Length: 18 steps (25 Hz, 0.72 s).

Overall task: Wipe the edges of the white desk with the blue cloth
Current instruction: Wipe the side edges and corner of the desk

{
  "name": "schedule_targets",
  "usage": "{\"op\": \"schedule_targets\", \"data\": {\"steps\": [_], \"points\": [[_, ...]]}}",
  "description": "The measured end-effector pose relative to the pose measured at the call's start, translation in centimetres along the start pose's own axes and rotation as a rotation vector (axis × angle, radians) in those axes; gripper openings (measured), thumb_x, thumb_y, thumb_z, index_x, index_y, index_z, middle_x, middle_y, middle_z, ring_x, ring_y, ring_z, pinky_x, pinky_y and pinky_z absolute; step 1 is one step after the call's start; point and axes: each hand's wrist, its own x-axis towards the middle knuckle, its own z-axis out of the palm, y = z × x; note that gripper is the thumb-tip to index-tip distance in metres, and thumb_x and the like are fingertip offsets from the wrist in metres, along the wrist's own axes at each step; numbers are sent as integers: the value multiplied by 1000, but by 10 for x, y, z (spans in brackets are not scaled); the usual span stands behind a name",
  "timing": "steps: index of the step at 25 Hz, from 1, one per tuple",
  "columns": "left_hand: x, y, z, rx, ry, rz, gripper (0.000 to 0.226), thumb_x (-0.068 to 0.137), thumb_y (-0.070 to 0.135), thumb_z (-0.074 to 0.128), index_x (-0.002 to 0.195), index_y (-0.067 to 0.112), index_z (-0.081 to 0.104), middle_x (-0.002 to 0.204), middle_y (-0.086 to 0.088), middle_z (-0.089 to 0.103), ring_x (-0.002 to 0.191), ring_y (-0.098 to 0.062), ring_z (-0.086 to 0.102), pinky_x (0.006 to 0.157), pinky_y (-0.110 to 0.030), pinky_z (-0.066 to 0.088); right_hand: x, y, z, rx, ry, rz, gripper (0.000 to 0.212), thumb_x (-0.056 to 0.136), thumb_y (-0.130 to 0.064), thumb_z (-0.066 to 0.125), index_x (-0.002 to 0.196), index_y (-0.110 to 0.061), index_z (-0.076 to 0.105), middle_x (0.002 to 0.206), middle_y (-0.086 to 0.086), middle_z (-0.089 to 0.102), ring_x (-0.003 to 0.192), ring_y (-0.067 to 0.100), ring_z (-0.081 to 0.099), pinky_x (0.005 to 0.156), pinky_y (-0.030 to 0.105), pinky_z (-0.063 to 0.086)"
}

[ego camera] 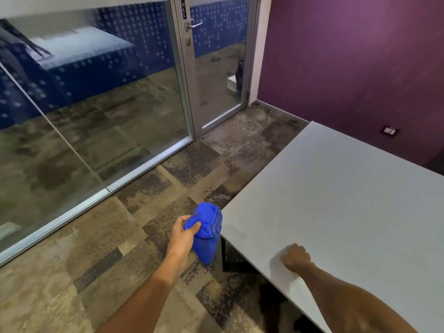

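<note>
The white desk fills the right half of the head view, its near-left corner at the lower middle. My left hand grips the bunched blue cloth, which presses against that corner and hangs down beside the desk's edge. My right hand rests on the desktop near the front edge, fingers curled into a fist with nothing in it.
Patchy grey-brown carpet runs left of the desk. A glass wall and a glass door with a metal handle stand at the back left. A purple wall with a socket lies behind the desk.
</note>
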Motion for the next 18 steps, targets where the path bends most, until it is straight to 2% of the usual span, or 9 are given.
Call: {"op": "schedule_targets", "data": {"steps": [3, 7, 11, 13, 15, 16, 18], "points": [[14, 16, -8, -32, 14, 49, 12, 91, 20, 69, 98, 26, 62, 109, -11, 70, 103, -34, 67, 87, -52, 54, -5, -17, -5, 71, 0, -32, 62, 101, -30, 51, 155, -10, 30, 154, 15, 41, 143, 35, 41, 117, 46, 35], [41, 41, -31, -155, 31, 40, 3, 98, 20, 58, 100, 23, 58, 113, -15, 67, 102, -34, 65, 90, -52, 52, -18, -58, 1, 224, -27, -47, 77, 98, -24, 58, 161, -8, 15, 155, 21, 41, 139, 39, 46, 113, 48, 41], [77, 68, -80, -212, -60, 11, 6, 103, 25, 48, 102, 31, 51, 109, -6, 65, 93, -27, 64, 77, -46, 51, -33, -123, 8, 349, 44, -55, 79, 99, -22, 61, 160, -5, 15, 146, 24, 51, 128, 40, 55, 104, 47, 50], [98, 85, -114, -222, -106, 26, 6, 103, 24, 49, 102, 29, 53, 109, -8, 67, 90, -27, 64, 75, -45, 50, -42, -161, 14, 379, 68, -67, 78, 100, -22, 61, 161, -7, 14, 152, 22, 45, 128, 39, 56, 98, 43, 52], [118, 104, -149, -249, -122, 26, 6, 102, 24, 50, 103, 23, 56, 105, -11, 69, 85, -26, 65, 76, -45, 51, -49, -197, 19, 402, 81, -78, 79, 101, -22, 60, 163, -9, 13, 157, 20, 39, 125, 38, 58, 85, 35, 51], [126, 112, -164, -263, -123, 23, 7, 102, 23, 50, 103, 20, 57, 103, -12, 70, 82, -25, 65, 76, -45, 52, -52, -210, 22, 399, 88, -86, 79, 101, -22, 61, 163, -10, 13, 158, 20, 38, 127, 37, 56, 83, 32, 47], [145, 130, -198, -283, -125, 10, 9, 101, 16, 49, 103, 16, 58, 99, -13, 70, 77, -25, 65, 73, -43, 53, -53, -236, 31, 379, 89, -106, 77, 102, -23, 61, 163, -11, 15, 160, 20, 36, 133, 38, 51, 91, 35, 44]]}}
